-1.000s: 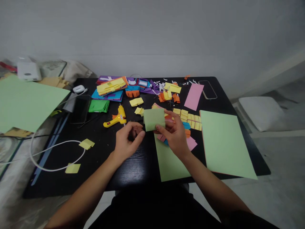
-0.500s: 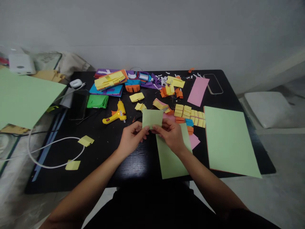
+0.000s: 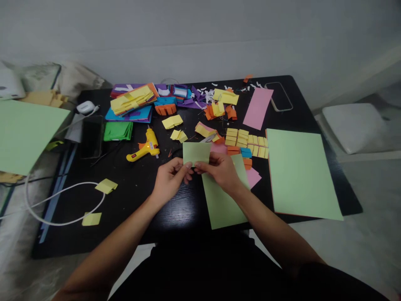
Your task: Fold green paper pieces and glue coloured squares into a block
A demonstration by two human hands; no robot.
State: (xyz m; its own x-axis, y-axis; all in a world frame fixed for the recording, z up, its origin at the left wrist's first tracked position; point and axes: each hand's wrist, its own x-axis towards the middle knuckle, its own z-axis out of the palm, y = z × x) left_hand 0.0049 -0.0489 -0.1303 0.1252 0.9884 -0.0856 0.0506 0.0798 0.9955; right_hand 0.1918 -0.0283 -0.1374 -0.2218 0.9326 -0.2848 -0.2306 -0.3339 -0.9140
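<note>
Left hand [image 3: 169, 177] and right hand [image 3: 222, 170] both pinching the lower edge of this pale-green paper piece [image 3: 196, 153], mid-frame, thumbs nearly meeting, seemingly to keep it flat and steady!

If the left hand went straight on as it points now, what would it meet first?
The left hand would first meet the small green paper it pinches; beyond that, perhaps the scissors, though depth is unclear.
</note>
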